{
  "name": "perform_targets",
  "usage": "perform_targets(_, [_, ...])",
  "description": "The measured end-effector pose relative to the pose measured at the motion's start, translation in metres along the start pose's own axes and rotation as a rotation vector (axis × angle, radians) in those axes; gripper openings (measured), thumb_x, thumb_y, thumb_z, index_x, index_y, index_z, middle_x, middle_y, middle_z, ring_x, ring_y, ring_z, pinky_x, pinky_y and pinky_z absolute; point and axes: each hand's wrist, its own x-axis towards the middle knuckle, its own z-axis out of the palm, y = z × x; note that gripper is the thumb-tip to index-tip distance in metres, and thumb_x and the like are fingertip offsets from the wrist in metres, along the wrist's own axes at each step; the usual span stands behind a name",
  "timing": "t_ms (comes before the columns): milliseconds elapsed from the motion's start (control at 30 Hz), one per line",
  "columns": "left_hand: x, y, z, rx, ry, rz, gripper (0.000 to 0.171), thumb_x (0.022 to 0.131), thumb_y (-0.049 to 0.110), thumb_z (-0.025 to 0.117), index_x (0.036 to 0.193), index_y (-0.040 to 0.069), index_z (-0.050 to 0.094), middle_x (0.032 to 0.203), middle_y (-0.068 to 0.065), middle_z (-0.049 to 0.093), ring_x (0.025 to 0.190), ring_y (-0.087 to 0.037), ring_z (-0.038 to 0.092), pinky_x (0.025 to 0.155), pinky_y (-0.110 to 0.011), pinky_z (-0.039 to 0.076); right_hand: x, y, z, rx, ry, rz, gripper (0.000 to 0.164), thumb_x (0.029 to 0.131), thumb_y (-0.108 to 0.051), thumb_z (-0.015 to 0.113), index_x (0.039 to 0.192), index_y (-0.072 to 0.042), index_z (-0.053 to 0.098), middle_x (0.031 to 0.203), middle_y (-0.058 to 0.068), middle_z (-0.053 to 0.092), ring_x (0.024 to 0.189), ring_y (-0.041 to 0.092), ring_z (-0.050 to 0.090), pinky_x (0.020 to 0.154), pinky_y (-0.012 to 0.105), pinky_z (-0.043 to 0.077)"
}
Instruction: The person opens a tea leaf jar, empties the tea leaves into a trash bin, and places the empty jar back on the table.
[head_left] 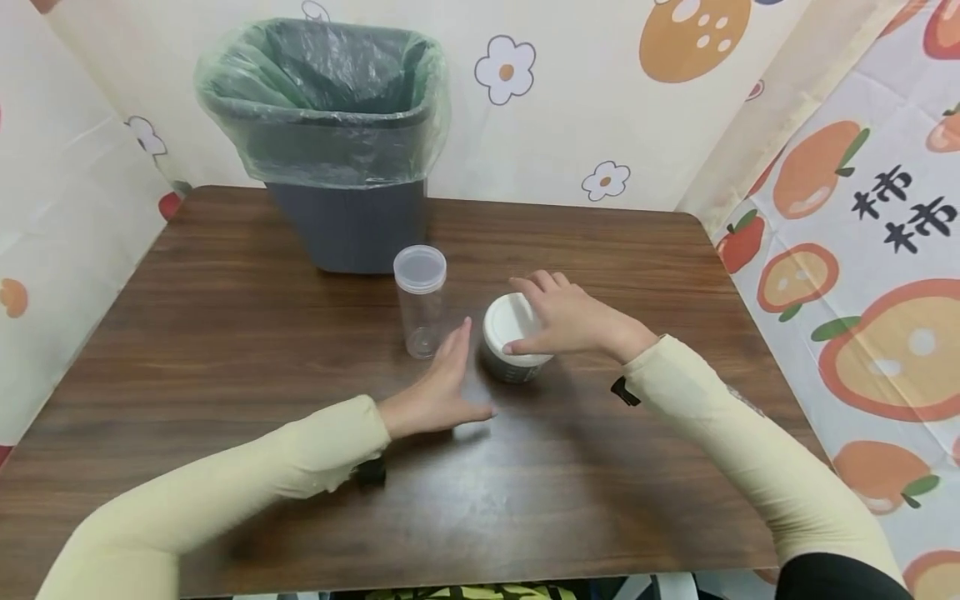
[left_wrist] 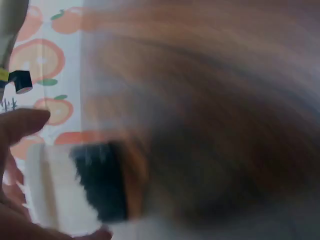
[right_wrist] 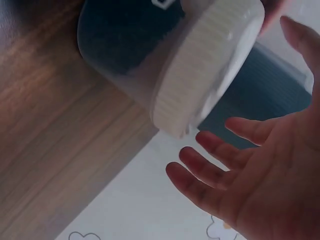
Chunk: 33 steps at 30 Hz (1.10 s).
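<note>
A round jar with a white ribbed lid and a dark lower band stands on the wooden table. Over its right side reaches my right hand, fingers spread. In the right wrist view those fingers are apart and loosely bent beside the lid, without gripping it. My left hand is just left of the jar, thumb and fingers stretched apart. The left wrist view is blurred, and there the jar appears beyond the left fingers. A clear plastic canister with a translucent lid stands beyond my left fingertips.
At the back left of the table stands a dark grey bin lined with a green translucent bag. Fruit-printed cloth hangs along the right side, and a flower-patterned wall covering is behind.
</note>
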Motion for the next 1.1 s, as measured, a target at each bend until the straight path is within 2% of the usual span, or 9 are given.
perform_targets(200, [0.029, -0.004, 0.024, -0.162, 0.197, -0.140, 0.124, 0.065, 0.020, 0.088, 0.149, -0.003, -0.001, 0.150, -0.027, 0.011, 0.139, -0.038, 0.015, 0.110, -0.048, 0.022, 0.003, -0.006, 0.014, -0.053, 0.012, -0.013, 0.101, 0.071, -0.059, 0.072, 0.145, -0.002, 0.034, 0.134, 0.019, 0.043, 0.118, 0.036, 0.042, 0.095, 0.050, 0.039])
perform_targets(300, [0.037, -0.009, 0.032, -0.232, 0.246, -0.179, 0.127, 0.062, 0.020, 0.090, 0.150, 0.000, 0.000, 0.150, -0.026, 0.011, 0.138, -0.037, 0.015, 0.110, -0.047, 0.022, 0.005, -0.007, 0.018, -0.082, 0.037, -0.016, 0.099, 0.071, -0.058, 0.073, 0.145, -0.004, 0.035, 0.132, 0.018, 0.044, 0.117, 0.035, 0.043, 0.092, 0.049, 0.042])
perform_targets(467, [0.049, -0.014, 0.043, -0.268, 0.293, -0.152, 0.125, 0.058, 0.021, 0.092, 0.149, 0.003, 0.009, 0.148, -0.021, 0.018, 0.136, -0.034, 0.022, 0.110, -0.044, 0.023, 0.006, -0.008, 0.020, -0.103, 0.074, -0.022, 0.092, 0.071, -0.055, 0.073, 0.142, -0.007, 0.041, 0.130, 0.017, 0.046, 0.113, 0.033, 0.045, 0.086, 0.047, 0.045])
perform_targets(567, [0.054, -0.017, 0.051, -0.302, 0.315, -0.127, 0.120, 0.057, 0.020, 0.092, 0.148, 0.006, 0.014, 0.144, -0.016, 0.025, 0.131, -0.028, 0.030, 0.109, -0.039, 0.024, 0.006, -0.008, 0.022, -0.109, 0.112, -0.035, 0.087, 0.070, -0.055, 0.074, 0.138, -0.009, 0.046, 0.125, 0.016, 0.049, 0.107, 0.033, 0.048, 0.082, 0.046, 0.047])
perform_targets(767, [0.056, -0.017, 0.061, -0.416, 0.329, -0.031, 0.115, 0.060, 0.014, 0.091, 0.147, 0.008, 0.015, 0.141, -0.013, 0.031, 0.127, -0.024, 0.036, 0.106, -0.036, 0.029, 0.003, -0.007, 0.027, -0.120, 0.196, -0.022, 0.082, 0.065, -0.057, 0.073, 0.131, -0.011, 0.055, 0.115, 0.017, 0.054, 0.097, 0.033, 0.051, 0.072, 0.044, 0.049])
perform_targets(900, [0.054, -0.015, 0.061, -0.441, 0.349, -0.011, 0.110, 0.062, 0.013, 0.089, 0.145, 0.007, 0.018, 0.140, -0.014, 0.034, 0.125, -0.025, 0.039, 0.105, -0.038, 0.032, 0.000, -0.008, 0.027, -0.095, 0.217, -0.003, 0.080, 0.065, -0.058, 0.072, 0.128, -0.012, 0.057, 0.111, 0.016, 0.055, 0.093, 0.031, 0.051, 0.068, 0.043, 0.049])
perform_targets(1100, [0.048, -0.003, 0.048, -0.371, 0.388, -0.034, 0.112, 0.056, 0.016, 0.092, 0.142, 0.006, 0.021, 0.141, -0.013, 0.033, 0.125, -0.024, 0.040, 0.105, -0.036, 0.031, -0.007, -0.011, 0.015, 0.059, 0.223, -0.003, 0.079, 0.064, -0.056, 0.075, 0.129, -0.015, 0.058, 0.114, 0.010, 0.054, 0.095, 0.026, 0.050, 0.069, 0.041, 0.048])
